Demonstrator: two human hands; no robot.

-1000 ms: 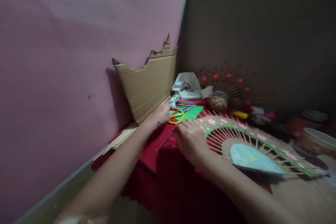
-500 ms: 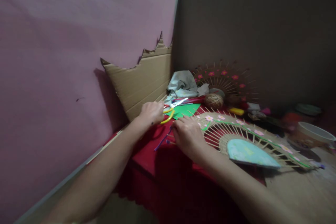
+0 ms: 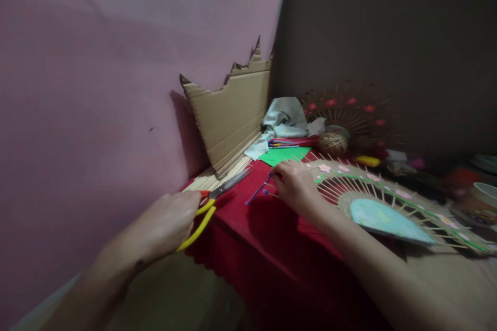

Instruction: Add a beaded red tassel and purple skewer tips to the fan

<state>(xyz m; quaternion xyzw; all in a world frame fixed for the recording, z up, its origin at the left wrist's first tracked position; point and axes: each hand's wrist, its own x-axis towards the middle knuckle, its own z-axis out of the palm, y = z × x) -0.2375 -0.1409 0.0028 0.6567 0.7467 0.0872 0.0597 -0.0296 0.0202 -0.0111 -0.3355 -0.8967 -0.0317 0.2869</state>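
My left hand [image 3: 171, 222] is closed around the yellow and red handles of a pair of scissors [image 3: 229, 184], blades pointing away to the right over the table's edge. Fingers pinched, my right hand [image 3: 293, 183] holds a purple pipe cleaner [image 3: 257, 191] whose free end dangles down to the left. A small purple curl [image 3: 265, 192] sits on a stick tip beside those fingers. The right hand is at the left end of a half-round fan of thin sticks [image 3: 373, 178] with pink flowers, a green vine and a pale blue centre [image 3: 388, 219].
Jagged cardboard [image 3: 236, 108] leans on the pink wall, with thin sticks [image 3: 207, 180] at its foot. Behind lie green paper [image 3: 285, 155], crumpled cloth [image 3: 287, 116], a twine ball [image 3: 333, 143] and a second flowered fan [image 3: 349, 108]. A bowl [image 3: 485, 199] stands right. Red cloth [image 3: 279, 248] covers the table.
My left hand has drawn the scissors back toward me and to the left, away from the right hand. The right hand keeps its pinch on the pipe cleaner. The view has shifted left.
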